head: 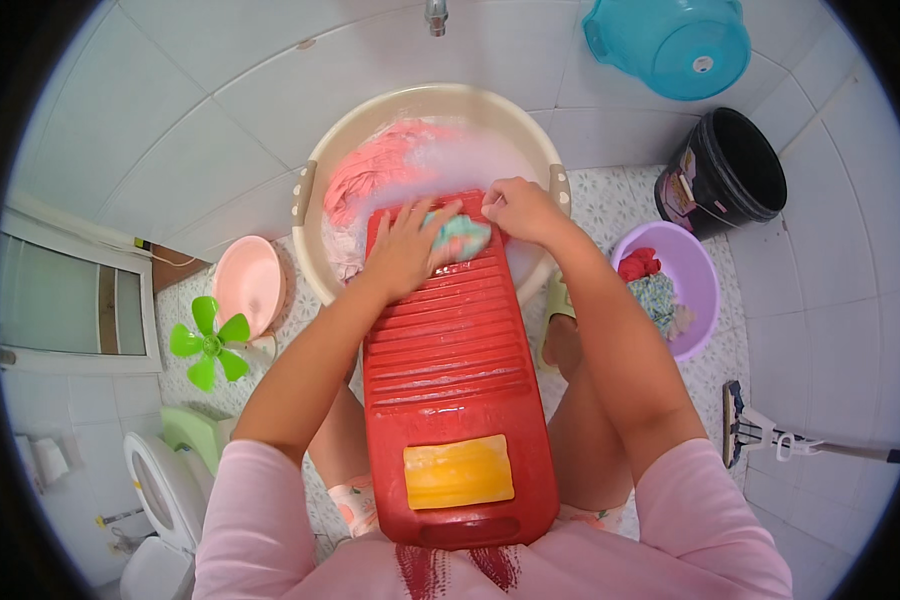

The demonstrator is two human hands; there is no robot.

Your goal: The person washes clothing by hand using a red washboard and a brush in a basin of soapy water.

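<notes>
A red plastic washboard (450,345) slopes from my lap into a large cream basin (427,94) of sudsy water. My left hand (412,247) lies with spread fingers on the upper ridges, against a small wet patterned cloth (461,236) that is blurred. My right hand (521,210) is curled at the board's upper right edge, just beside the cloth; whether its fingers pinch anything is unclear. Pink fabric (379,169) soaks at the basin's left side. A yellow bar of laundry soap (458,472) rests on the flat lower part of the board.
At the right stand a purple basin (705,292) holding small cloths and a black bucket (720,176). A pink basin (249,277) and green fan blades (210,345) are at the left. Above are a tap (436,19) and a blue basin (675,45). A mop (765,435) lies right.
</notes>
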